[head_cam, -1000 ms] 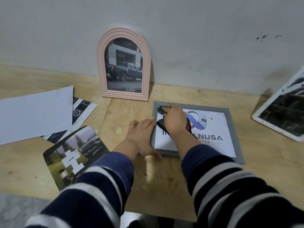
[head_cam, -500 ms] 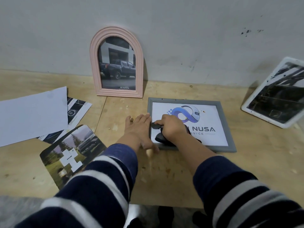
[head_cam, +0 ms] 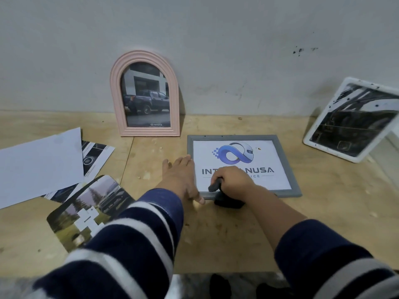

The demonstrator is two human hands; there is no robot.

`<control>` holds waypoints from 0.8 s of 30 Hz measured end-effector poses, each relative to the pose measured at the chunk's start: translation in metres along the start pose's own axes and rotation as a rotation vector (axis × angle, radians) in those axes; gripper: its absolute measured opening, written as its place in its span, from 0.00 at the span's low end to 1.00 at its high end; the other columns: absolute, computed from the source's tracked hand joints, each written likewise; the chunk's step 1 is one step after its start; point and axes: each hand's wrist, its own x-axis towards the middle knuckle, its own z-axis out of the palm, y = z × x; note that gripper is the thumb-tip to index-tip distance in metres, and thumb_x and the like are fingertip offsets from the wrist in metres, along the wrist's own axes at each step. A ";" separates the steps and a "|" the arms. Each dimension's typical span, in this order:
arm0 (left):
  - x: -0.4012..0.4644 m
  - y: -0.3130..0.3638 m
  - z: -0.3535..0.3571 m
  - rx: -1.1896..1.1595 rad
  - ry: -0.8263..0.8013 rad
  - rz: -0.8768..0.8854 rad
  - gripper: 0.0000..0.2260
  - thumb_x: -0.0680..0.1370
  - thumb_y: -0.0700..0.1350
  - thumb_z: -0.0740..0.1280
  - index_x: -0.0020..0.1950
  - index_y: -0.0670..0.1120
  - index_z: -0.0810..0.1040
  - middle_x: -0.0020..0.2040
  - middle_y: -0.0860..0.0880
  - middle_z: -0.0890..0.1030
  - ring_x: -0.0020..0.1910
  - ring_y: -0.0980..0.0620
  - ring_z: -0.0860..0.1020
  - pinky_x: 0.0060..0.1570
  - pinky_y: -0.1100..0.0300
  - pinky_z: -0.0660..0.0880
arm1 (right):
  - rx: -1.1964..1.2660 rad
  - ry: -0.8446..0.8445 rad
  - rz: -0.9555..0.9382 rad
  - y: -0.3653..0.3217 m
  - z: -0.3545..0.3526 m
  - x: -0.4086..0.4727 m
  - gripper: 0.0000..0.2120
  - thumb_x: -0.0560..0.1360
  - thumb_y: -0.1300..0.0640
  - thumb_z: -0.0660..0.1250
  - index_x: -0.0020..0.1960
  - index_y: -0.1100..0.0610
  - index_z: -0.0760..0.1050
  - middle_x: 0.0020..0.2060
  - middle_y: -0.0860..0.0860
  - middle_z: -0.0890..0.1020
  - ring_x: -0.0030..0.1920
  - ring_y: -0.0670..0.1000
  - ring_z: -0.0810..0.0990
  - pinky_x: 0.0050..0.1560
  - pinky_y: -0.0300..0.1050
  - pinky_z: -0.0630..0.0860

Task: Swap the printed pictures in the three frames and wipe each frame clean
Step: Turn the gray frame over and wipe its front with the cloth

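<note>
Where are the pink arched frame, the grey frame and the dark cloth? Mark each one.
pink arched frame (head_cam: 117,100): head view, on its left moulding.
grey frame (head_cam: 287,167): head view, on its right border.
dark cloth (head_cam: 227,202): head view, on the bunch below the right hand (head_cam: 234,183).

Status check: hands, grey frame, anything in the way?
Left hand flat, bracing grey frame at its left edge. Right hand grips dark cloth at frame's near edge. Frame lies flat, logo print inside. Nothing obstructing.

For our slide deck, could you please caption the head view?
Right hand wipes grey frame with dark cloth; left hand steadies it.
</note>
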 end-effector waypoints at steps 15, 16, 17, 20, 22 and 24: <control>0.007 0.001 -0.001 0.004 -0.030 -0.014 0.57 0.60 0.66 0.76 0.78 0.47 0.50 0.79 0.51 0.49 0.77 0.49 0.52 0.72 0.42 0.45 | -0.302 0.224 0.083 0.010 -0.008 0.068 0.25 0.80 0.55 0.57 0.76 0.50 0.58 0.73 0.49 0.63 0.72 0.54 0.60 0.73 0.53 0.55; 0.008 0.001 -0.001 0.006 -0.032 -0.015 0.57 0.60 0.66 0.76 0.78 0.47 0.50 0.79 0.51 0.49 0.77 0.49 0.52 0.73 0.42 0.45 | -0.314 0.246 0.074 0.011 -0.005 0.067 0.27 0.79 0.57 0.58 0.76 0.50 0.56 0.74 0.48 0.62 0.73 0.54 0.59 0.72 0.52 0.55; 0.007 0.001 -0.001 0.009 -0.033 -0.015 0.57 0.60 0.66 0.76 0.78 0.47 0.50 0.79 0.51 0.50 0.77 0.48 0.52 0.73 0.41 0.45 | -0.328 0.258 0.066 0.012 -0.004 0.066 0.29 0.78 0.59 0.59 0.77 0.50 0.55 0.74 0.48 0.61 0.72 0.54 0.59 0.72 0.52 0.56; 0.007 0.001 -0.002 0.014 -0.037 -0.021 0.57 0.60 0.66 0.76 0.78 0.47 0.50 0.79 0.51 0.50 0.77 0.48 0.53 0.73 0.41 0.44 | -0.388 0.243 0.040 0.010 -0.007 0.062 0.32 0.74 0.63 0.63 0.75 0.51 0.58 0.73 0.49 0.62 0.71 0.56 0.62 0.68 0.51 0.61; 0.006 0.002 -0.003 0.019 -0.031 -0.023 0.56 0.60 0.66 0.75 0.78 0.47 0.50 0.78 0.50 0.51 0.76 0.48 0.53 0.73 0.40 0.44 | -0.384 0.238 0.023 0.012 -0.005 0.055 0.30 0.75 0.63 0.61 0.74 0.50 0.61 0.73 0.48 0.64 0.71 0.55 0.62 0.67 0.51 0.62; 0.005 0.003 -0.003 0.018 -0.019 -0.020 0.56 0.60 0.67 0.75 0.78 0.47 0.52 0.78 0.50 0.52 0.76 0.48 0.55 0.73 0.40 0.44 | -0.363 0.219 0.028 0.014 -0.003 0.045 0.29 0.76 0.64 0.60 0.74 0.48 0.62 0.73 0.46 0.64 0.71 0.55 0.61 0.67 0.51 0.61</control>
